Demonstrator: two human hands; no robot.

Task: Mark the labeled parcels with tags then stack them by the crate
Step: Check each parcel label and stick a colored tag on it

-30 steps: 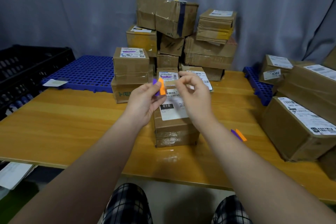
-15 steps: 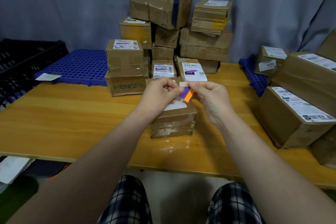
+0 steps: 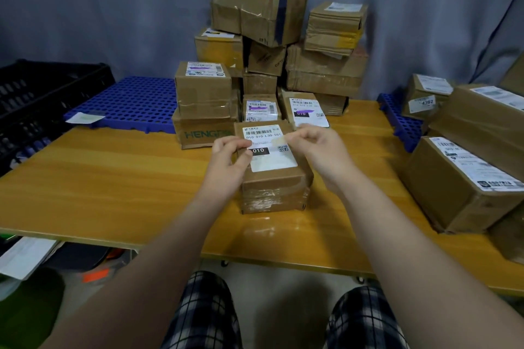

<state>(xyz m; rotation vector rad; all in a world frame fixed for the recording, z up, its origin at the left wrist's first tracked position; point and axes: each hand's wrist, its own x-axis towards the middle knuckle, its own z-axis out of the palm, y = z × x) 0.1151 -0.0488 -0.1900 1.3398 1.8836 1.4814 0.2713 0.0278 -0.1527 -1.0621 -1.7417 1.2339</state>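
A small cardboard parcel (image 3: 272,181) with a white "010" label stands on the wooden table (image 3: 113,178) in front of me. Above the label my right hand (image 3: 317,150) pinches a pale, see-through tag strip (image 3: 279,140). My left hand (image 3: 228,161) is at the parcel's left top edge, fingers curled and thumb on the label. The coloured tags it held are hidden inside it. Behind, three parcels carry purple marks on their labels (image 3: 258,108) (image 3: 304,111) (image 3: 200,66). The black crate (image 3: 42,93) stands at the far left.
Blue perforated pallets lie at the back left (image 3: 127,99) and at the right (image 3: 397,119). A tall stack of boxes (image 3: 283,37) rises at the back. Large labelled parcels (image 3: 459,178) crowd the right side. A paper slip (image 3: 85,117) lies on the left pallet.
Both hands dropped from in front of me onto the parcel's label. The purple and orange tag ends no longer show. The view tilted down, nearer the parcel.
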